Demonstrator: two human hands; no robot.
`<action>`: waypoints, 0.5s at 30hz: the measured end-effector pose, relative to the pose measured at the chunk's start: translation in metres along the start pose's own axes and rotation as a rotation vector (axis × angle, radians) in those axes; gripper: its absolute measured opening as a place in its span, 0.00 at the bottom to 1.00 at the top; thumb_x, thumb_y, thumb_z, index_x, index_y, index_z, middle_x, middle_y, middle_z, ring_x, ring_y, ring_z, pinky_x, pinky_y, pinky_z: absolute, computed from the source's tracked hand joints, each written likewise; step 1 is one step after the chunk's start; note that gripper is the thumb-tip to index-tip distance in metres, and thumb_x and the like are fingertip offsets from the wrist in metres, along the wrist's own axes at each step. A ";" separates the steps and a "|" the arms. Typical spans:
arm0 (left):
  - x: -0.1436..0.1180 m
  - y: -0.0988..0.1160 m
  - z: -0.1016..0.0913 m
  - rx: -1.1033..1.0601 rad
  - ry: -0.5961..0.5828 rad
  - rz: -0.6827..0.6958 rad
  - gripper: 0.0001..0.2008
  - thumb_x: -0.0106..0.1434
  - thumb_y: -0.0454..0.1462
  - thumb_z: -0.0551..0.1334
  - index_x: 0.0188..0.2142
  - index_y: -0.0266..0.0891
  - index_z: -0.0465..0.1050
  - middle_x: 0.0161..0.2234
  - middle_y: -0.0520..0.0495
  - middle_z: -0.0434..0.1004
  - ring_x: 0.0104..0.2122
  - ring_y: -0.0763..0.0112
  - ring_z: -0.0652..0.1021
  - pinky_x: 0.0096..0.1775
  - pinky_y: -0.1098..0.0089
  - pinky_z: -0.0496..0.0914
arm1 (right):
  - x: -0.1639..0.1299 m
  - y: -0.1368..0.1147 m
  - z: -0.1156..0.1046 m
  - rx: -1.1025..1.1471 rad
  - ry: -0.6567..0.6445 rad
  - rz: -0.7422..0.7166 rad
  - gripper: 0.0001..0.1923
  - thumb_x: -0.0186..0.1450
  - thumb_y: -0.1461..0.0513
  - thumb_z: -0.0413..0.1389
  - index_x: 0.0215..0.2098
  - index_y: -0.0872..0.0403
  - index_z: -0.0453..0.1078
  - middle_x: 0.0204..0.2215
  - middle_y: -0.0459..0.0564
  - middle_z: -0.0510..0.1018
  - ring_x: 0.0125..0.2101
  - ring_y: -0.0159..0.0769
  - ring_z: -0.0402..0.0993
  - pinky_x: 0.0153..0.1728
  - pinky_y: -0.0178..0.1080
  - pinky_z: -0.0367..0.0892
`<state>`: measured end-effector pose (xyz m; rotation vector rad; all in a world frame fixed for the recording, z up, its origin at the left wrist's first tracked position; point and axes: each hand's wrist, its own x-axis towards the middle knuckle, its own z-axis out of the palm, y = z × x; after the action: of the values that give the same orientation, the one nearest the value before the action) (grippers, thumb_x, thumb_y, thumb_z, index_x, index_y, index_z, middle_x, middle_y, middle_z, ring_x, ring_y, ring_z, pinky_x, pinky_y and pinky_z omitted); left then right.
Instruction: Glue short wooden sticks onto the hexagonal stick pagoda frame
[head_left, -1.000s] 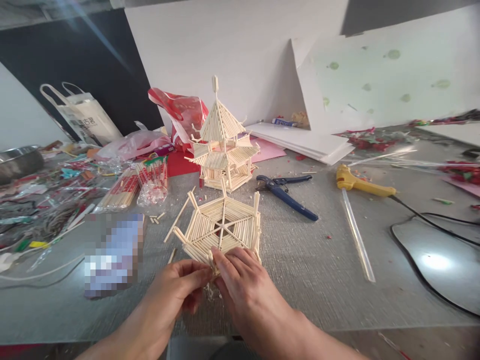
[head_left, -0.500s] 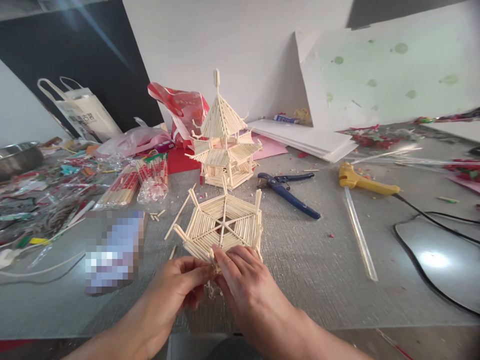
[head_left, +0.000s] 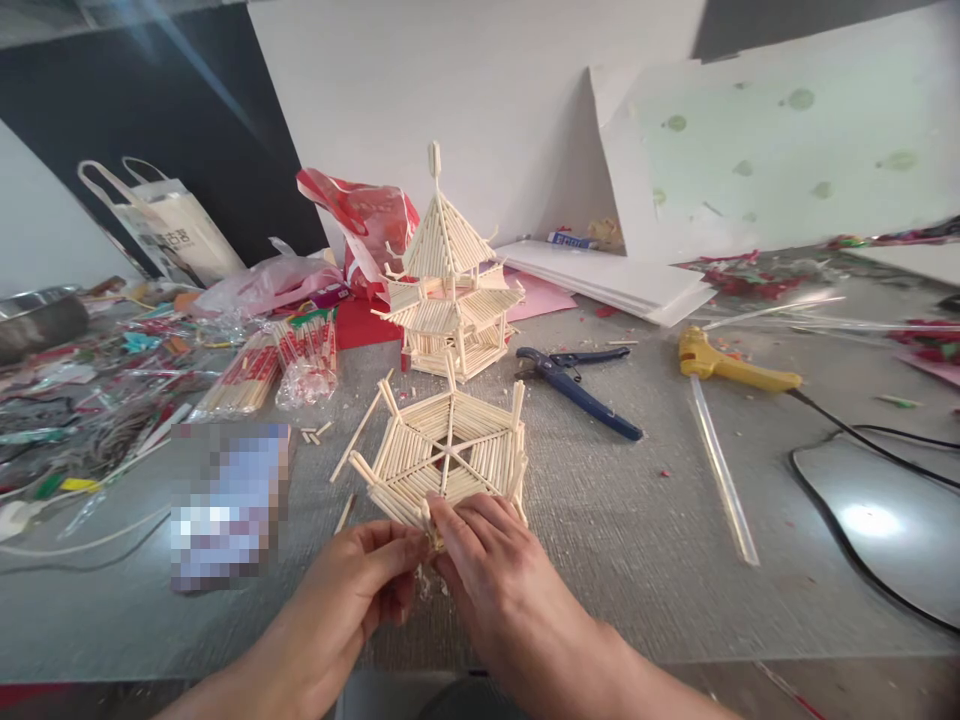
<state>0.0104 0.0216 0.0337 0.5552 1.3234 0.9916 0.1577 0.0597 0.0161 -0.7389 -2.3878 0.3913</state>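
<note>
A hexagonal piece built of thin wooden sticks lies on the table, with short upright sticks at its corners and spokes meeting at its middle. My left hand pinches at its nearest corner, thumb against forefinger. Closed on the same corner from the right, my right hand covers part of the near side. What exactly sits between the fingertips is hidden. Right behind the piece stands a tiered stick pagoda with a pointed roof.
Blue-handled cutters lie right of the hexagon. Farther right are a yellow glue gun with a black cord and a clear glue stick. Packs of sticks, a blurred flat object and clutter occupy the left. White boards lie behind.
Both hands keep their hold at the near corner, with only a very slight shift. The view has moved a little; the objects on the table stay in place.
</note>
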 end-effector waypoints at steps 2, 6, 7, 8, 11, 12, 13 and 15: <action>0.000 -0.003 0.000 -0.010 0.003 0.006 0.12 0.49 0.41 0.67 0.19 0.37 0.68 0.15 0.57 0.63 0.18 0.80 0.61 0.21 0.77 0.57 | -0.001 0.000 0.001 -0.002 0.003 0.004 0.20 0.62 0.69 0.48 0.53 0.64 0.59 0.33 0.56 0.74 0.35 0.39 0.66 0.37 0.44 0.64; 0.001 -0.006 0.001 -0.036 -0.007 0.018 0.13 0.49 0.42 0.67 0.19 0.36 0.68 0.14 0.57 0.63 0.17 0.81 0.61 0.21 0.77 0.57 | -0.002 0.001 0.003 0.001 0.002 0.009 0.20 0.62 0.69 0.48 0.53 0.64 0.58 0.33 0.56 0.73 0.35 0.39 0.66 0.37 0.44 0.64; 0.001 -0.006 0.001 -0.047 -0.009 0.015 0.13 0.49 0.41 0.67 0.19 0.36 0.68 0.14 0.57 0.63 0.17 0.81 0.61 0.20 0.77 0.57 | -0.002 0.001 0.004 0.003 0.001 0.011 0.20 0.62 0.69 0.48 0.53 0.65 0.59 0.33 0.55 0.73 0.35 0.39 0.66 0.37 0.44 0.64; 0.001 -0.006 0.001 -0.057 -0.011 0.011 0.13 0.49 0.41 0.67 0.19 0.36 0.68 0.15 0.56 0.63 0.17 0.81 0.61 0.20 0.77 0.57 | -0.001 0.001 0.004 0.005 -0.001 0.013 0.20 0.62 0.70 0.48 0.53 0.65 0.59 0.33 0.55 0.73 0.34 0.39 0.66 0.36 0.44 0.64; 0.002 -0.005 0.000 -0.072 -0.009 0.001 0.13 0.48 0.41 0.68 0.19 0.36 0.68 0.15 0.57 0.62 0.17 0.81 0.61 0.20 0.77 0.57 | -0.001 0.001 0.003 0.005 -0.008 0.015 0.20 0.62 0.70 0.48 0.53 0.65 0.59 0.34 0.56 0.73 0.34 0.39 0.65 0.36 0.44 0.64; 0.001 -0.005 0.000 -0.072 -0.008 -0.002 0.13 0.49 0.41 0.68 0.19 0.36 0.68 0.15 0.57 0.62 0.17 0.81 0.61 0.20 0.77 0.57 | -0.001 0.001 0.003 0.005 -0.009 0.014 0.20 0.62 0.70 0.47 0.53 0.65 0.59 0.34 0.56 0.73 0.34 0.40 0.65 0.36 0.44 0.64; 0.001 -0.005 0.000 -0.070 -0.009 -0.004 0.13 0.49 0.41 0.67 0.19 0.36 0.68 0.15 0.57 0.62 0.17 0.81 0.61 0.20 0.77 0.57 | -0.001 0.001 0.003 0.008 -0.009 0.013 0.20 0.62 0.70 0.47 0.53 0.65 0.59 0.34 0.56 0.73 0.35 0.40 0.65 0.36 0.45 0.64; 0.001 -0.006 -0.001 -0.061 -0.018 -0.004 0.13 0.49 0.42 0.67 0.19 0.36 0.68 0.15 0.57 0.62 0.17 0.81 0.61 0.20 0.77 0.57 | -0.001 0.001 0.003 0.016 -0.004 0.016 0.19 0.62 0.70 0.47 0.53 0.65 0.59 0.33 0.55 0.73 0.34 0.39 0.65 0.37 0.45 0.64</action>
<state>0.0111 0.0194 0.0282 0.5136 1.2732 1.0184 0.1570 0.0593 0.0133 -0.7506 -2.3816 0.4178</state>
